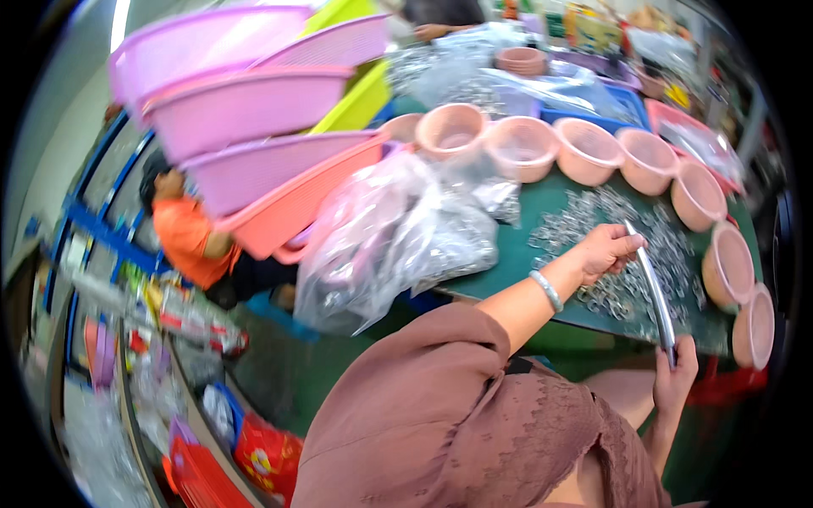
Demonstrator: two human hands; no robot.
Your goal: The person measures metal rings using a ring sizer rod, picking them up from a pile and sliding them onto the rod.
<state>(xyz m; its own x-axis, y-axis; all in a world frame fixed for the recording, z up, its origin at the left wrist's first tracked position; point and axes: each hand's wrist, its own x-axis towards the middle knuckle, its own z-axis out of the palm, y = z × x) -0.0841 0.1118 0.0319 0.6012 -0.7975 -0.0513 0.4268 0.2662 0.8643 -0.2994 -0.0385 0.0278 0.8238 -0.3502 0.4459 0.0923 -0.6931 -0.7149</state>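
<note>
Silver strip (655, 292): slanting across the bench's near edge, upper end over the bench (542, 201), lower end toward the lap; exact kind hard to tell.
Right hand (675, 372): closed in a pinch around the strip's lower end, probably for steadying, leaving the upper length free.
Left hand (603, 251): nearly closed, fingers curled and thumb at the strip's upper end; touching or just beside, cannot tell whether gripping.
Metal pieces (584, 227): loosely spread beneath and beyond the left hand, likely for easy picking.
Pink bowls (584, 173): set rim to rim in an arc around the spread, presumably for short reaches; hemming in the far and right sides.
Clear bags (381, 220): slumped over the bench's left edge, crowding leftward reach.
Stacked baskets (246, 110): towering behind the bags, blocking much of the view there.
Orange-shirted person (190, 237): beyond the stack, well apart.
</note>
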